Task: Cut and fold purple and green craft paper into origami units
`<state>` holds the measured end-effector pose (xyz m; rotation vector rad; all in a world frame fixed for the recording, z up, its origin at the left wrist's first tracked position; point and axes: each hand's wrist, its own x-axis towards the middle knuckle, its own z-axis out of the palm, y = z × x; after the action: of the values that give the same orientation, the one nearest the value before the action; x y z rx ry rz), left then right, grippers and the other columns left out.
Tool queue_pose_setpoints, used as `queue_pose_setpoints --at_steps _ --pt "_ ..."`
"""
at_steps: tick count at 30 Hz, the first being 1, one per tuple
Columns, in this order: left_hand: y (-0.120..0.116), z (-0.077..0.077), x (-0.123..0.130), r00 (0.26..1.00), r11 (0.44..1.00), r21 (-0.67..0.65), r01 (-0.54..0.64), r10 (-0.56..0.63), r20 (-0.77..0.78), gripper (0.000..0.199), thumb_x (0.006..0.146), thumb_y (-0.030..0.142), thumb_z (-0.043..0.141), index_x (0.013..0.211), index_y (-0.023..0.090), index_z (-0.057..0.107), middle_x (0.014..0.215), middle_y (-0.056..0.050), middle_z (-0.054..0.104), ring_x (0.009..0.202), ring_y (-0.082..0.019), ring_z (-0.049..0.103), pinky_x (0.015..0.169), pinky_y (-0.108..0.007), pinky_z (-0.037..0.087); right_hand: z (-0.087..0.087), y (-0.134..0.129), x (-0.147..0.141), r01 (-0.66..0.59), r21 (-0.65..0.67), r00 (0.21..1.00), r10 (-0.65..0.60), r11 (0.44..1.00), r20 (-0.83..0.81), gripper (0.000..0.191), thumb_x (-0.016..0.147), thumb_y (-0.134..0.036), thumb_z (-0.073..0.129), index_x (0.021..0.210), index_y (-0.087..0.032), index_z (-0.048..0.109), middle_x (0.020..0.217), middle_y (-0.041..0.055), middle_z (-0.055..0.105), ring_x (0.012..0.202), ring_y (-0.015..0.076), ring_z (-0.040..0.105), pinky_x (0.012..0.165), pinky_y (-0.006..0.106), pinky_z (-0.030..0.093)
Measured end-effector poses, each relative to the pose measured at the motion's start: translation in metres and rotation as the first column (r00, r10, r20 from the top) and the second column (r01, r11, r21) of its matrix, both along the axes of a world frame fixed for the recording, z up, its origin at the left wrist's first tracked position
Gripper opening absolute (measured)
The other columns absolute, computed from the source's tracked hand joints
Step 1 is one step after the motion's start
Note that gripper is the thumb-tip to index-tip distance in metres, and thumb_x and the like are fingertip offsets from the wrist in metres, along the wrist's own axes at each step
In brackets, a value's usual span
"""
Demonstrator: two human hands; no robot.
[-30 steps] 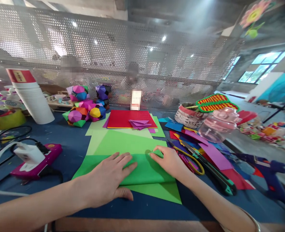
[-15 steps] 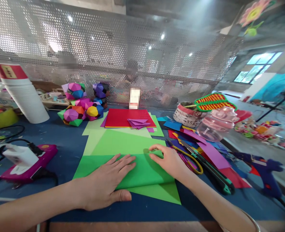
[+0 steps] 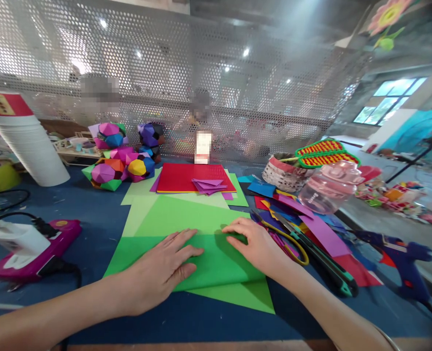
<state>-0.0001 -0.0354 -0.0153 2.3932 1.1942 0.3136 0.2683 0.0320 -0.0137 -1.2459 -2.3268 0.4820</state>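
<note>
A darker green sheet of paper (image 3: 219, 268), apparently folded, lies across light green sheets (image 3: 190, 214) on the blue table. My left hand (image 3: 153, 273) rests on its left half, palm down with the fingers apart. At the sheet's upper right edge, my right hand (image 3: 263, 248) has bent fingers touching the paper, the thumb a little away from the index finger. Beyond both hands, small folded purple papers (image 3: 209, 185) sit on a red stack of paper (image 3: 186, 176).
Right of the paper lie yellow-handled scissors (image 3: 302, 251), a utility knife (image 3: 318, 258), paper scraps and a blue glue gun (image 3: 402, 258). A pink bottle (image 3: 329, 187) stands behind. A purple power strip (image 3: 60, 236), stacked paper cups (image 3: 36, 146) and paper balls (image 3: 108, 173) occupy the left.
My left hand has drawn its thumb up toward its fingers, onto the green paper. My right hand stays at the upper edge, its fingers slightly shifted. The view has turned slightly.
</note>
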Motion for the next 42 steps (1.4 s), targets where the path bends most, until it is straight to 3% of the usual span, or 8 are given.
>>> queue_pose_setpoints --at_steps 6,12,18,23,27,32,36,42 --pt "-0.003 -0.001 0.001 0.998 0.997 0.072 -0.037 0.04 -0.041 0.046 0.106 0.043 0.034 0.144 0.022 0.049 0.16 -0.01 0.037 0.147 -0.028 0.034 0.12 -0.051 0.031 0.003 -0.003 0.0 -0.008 -0.001 0.999 0.008 1.0 0.032 0.017 0.098 -0.027 0.055 0.09 -0.019 0.067 0.093 0.005 0.067 0.092 0.0209 0.063 0.081 0.035 0.047" --pt "-0.005 0.0 0.001 0.994 0.99 0.14 -0.013 0.028 -0.106 0.046 0.107 0.04 0.033 0.146 0.021 0.047 0.159 -0.01 0.039 0.145 -0.028 0.037 0.119 -0.051 0.034 0.002 -0.003 -0.001 0.008 0.019 0.996 -0.01 1.0 0.091 0.006 0.094 -0.02 0.061 0.09 -0.019 0.065 0.095 0.0044 0.066 0.093 0.0214 0.062 0.082 0.035 0.047" --pt "-0.006 -0.001 0.003 0.992 0.976 0.215 0.017 0.01 -0.126 0.042 0.106 0.035 0.035 0.142 0.02 0.052 0.155 -0.012 0.044 0.143 -0.03 0.042 0.115 -0.052 0.039 0.007 -0.006 -0.003 0.005 0.053 0.99 -0.013 0.999 0.143 0.019 0.1 -0.022 0.051 0.092 -0.018 0.069 0.095 0.0064 0.068 0.091 0.0218 0.064 0.083 0.037 0.051" --pt "-0.009 -0.01 0.008 0.988 0.931 0.363 0.044 0.013 -0.151 0.04 0.105 0.028 0.04 0.141 0.017 0.051 0.153 -0.016 0.046 0.141 -0.035 0.043 0.111 -0.056 0.043 0.01 -0.031 -0.03 -0.071 0.124 0.961 0.034 0.99 0.274 0.029 0.102 -0.024 0.045 0.116 -0.014 0.068 0.115 0.0131 0.068 0.104 0.0274 0.065 0.092 0.046 0.053" --pt "-0.01 -0.013 0.01 0.991 0.9 0.432 0.054 0.006 -0.136 0.038 0.103 0.026 0.04 0.138 0.013 0.05 0.147 -0.018 0.052 0.138 -0.034 0.047 0.109 -0.055 0.045 0.003 -0.048 -0.051 -0.252 0.154 0.918 0.186 0.955 0.351 0.05 0.103 -0.029 0.039 0.143 -0.001 0.049 0.145 0.0226 0.052 0.131 0.0342 0.053 0.109 0.05 0.045" --pt "-0.009 -0.013 0.01 0.99 0.893 0.444 0.079 -0.017 -0.143 0.038 0.102 0.022 0.039 0.139 0.013 0.047 0.143 -0.019 0.054 0.136 -0.032 0.049 0.107 -0.055 0.047 -0.004 -0.054 -0.058 -0.253 0.109 0.905 0.195 0.961 0.379 0.056 0.104 -0.032 0.033 0.147 0.003 0.042 0.153 0.0247 0.042 0.139 0.0353 0.044 0.115 0.05 0.039" --pt "-0.009 -0.016 0.008 0.99 0.875 0.478 0.078 -0.013 -0.139 0.037 0.103 0.023 0.039 0.139 0.015 0.047 0.145 -0.017 0.054 0.136 -0.032 0.05 0.107 -0.054 0.048 0.003 -0.052 -0.056 -0.226 0.122 0.923 0.172 0.967 0.346 0.054 0.103 -0.033 0.038 0.145 -0.001 0.046 0.149 0.0215 0.049 0.136 0.0334 0.048 0.113 0.05 0.041" --pt "-0.009 -0.014 0.007 0.983 0.901 0.429 0.064 0.017 -0.182 0.038 0.104 0.027 0.04 0.139 0.017 0.051 0.15 -0.014 0.049 0.137 -0.032 0.049 0.107 -0.054 0.048 0.024 -0.026 -0.035 -0.075 0.092 0.92 0.033 0.993 0.39 0.034 0.099 -0.035 0.054 0.122 -0.012 0.064 0.117 0.0163 0.066 0.114 0.0315 0.062 0.097 0.049 0.051"
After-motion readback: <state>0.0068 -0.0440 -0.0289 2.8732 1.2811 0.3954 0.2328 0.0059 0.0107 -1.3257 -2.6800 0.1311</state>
